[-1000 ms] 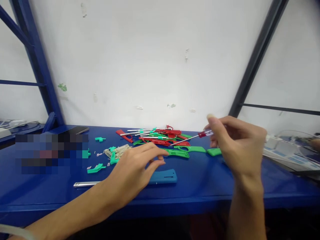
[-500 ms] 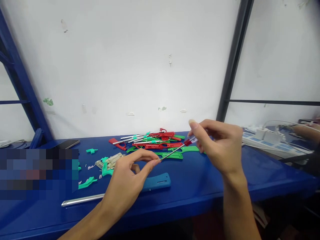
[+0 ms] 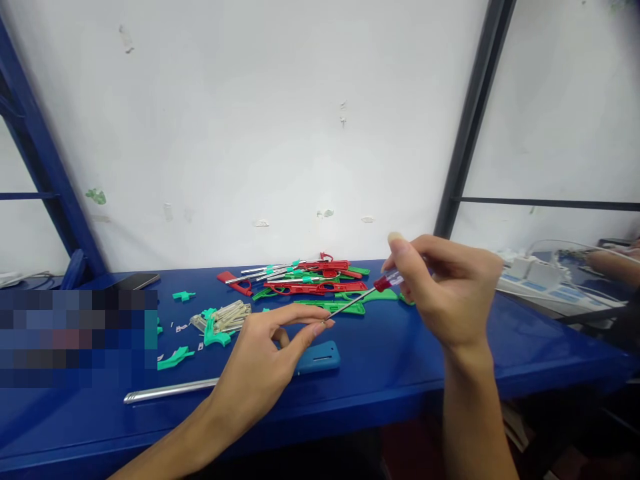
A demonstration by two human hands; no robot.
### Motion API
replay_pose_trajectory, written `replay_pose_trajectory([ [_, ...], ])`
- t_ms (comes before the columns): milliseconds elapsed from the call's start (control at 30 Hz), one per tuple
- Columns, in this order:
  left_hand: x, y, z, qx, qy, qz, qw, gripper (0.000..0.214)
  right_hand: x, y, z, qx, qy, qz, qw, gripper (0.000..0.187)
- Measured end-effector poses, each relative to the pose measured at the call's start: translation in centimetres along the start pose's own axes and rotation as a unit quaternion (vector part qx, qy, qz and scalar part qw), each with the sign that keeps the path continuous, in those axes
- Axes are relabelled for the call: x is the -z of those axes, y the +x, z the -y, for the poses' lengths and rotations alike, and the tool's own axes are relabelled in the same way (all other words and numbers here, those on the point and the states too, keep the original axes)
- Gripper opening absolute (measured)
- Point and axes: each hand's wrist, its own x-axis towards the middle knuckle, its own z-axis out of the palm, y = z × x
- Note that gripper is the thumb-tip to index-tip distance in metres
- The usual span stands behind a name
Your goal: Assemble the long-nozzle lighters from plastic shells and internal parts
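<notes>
My right hand (image 3: 447,290) grips the red and clear handle of a small screwdriver (image 3: 373,291), whose thin shaft slants down to the left. The shaft's tip meets the pinched fingertips of my left hand (image 3: 265,357), which hovers just above the blue bench (image 3: 400,367); what the pinch holds is too small to make out. Beneath my left hand lies a blue flat handle piece (image 3: 320,359). Behind both hands sits a pile of red and green plastic parts (image 3: 313,287) with metal rods.
A silver metal rod (image 3: 170,390) lies near the bench's front edge. Small teal pieces (image 3: 175,359) and a bundle of pale pins (image 3: 227,317) lie at the left. A dark phone (image 3: 135,281) rests by the wall. Another person's hand (image 3: 613,260) works at the far right.
The view swung right, then steadied. My right hand brought the screwdriver's tip to my left fingertips, and my left hand lifted from the bench into a pinch.
</notes>
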Motion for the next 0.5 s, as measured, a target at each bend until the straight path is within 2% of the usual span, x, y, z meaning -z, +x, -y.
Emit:
replay_pose_trajectory([
  [300, -0.21, -0.21, 0.02, 0.001, 0.003, 0.005, 1.0, 0.019, -0.06, -0.08, 0.15, -0.003, 0.028, 0.032, 0.999, 0.037],
  [500, -0.5, -0.21, 0.11, -0.012, -0.001, 0.019, 1.0, 0.016, -0.83, -0.31, 0.61, -0.002, 0.105, 0.11, 0.988, 0.043],
])
